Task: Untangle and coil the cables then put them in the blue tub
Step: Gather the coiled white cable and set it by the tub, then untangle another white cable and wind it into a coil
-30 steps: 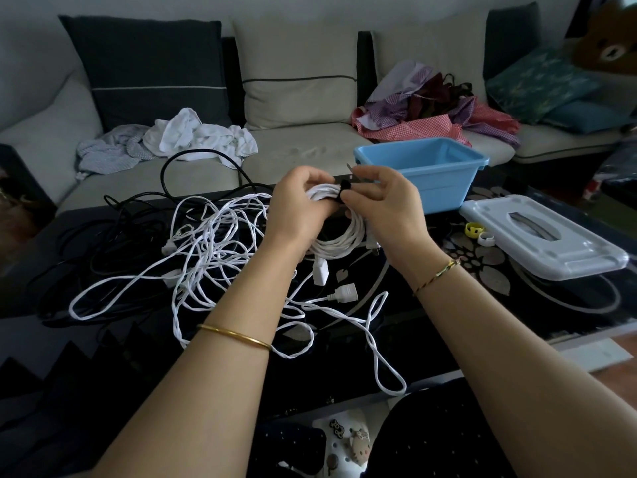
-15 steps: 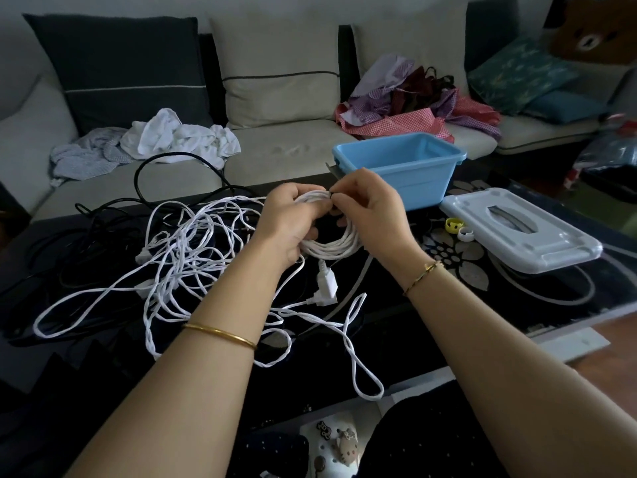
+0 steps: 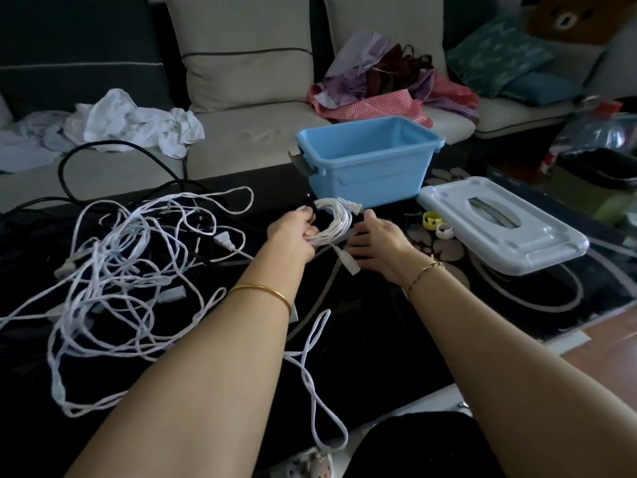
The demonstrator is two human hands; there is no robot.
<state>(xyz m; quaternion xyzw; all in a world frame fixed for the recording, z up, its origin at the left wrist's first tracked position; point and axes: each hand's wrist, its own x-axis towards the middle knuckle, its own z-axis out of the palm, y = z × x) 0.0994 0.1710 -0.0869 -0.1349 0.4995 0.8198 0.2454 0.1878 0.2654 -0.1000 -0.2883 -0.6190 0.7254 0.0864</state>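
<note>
A coiled white cable hangs just in front of the blue tub, and my left hand grips its left side. One white plug dangles below the coil. My right hand is just right of the coil, fingers relaxed and holding nothing. A big tangle of white cables sprawls over the dark table on the left, with black cables behind it. The tub looks empty.
The tub's white lid lies right of my hands. Small yellow and white clips sit between the lid and the coil. A sofa with piles of clothes runs behind the table.
My right hand has let go of the coil and moved off to its right. Both hands have dropped lower and forward, towards the tub. My left hand alone keeps the coil.
</note>
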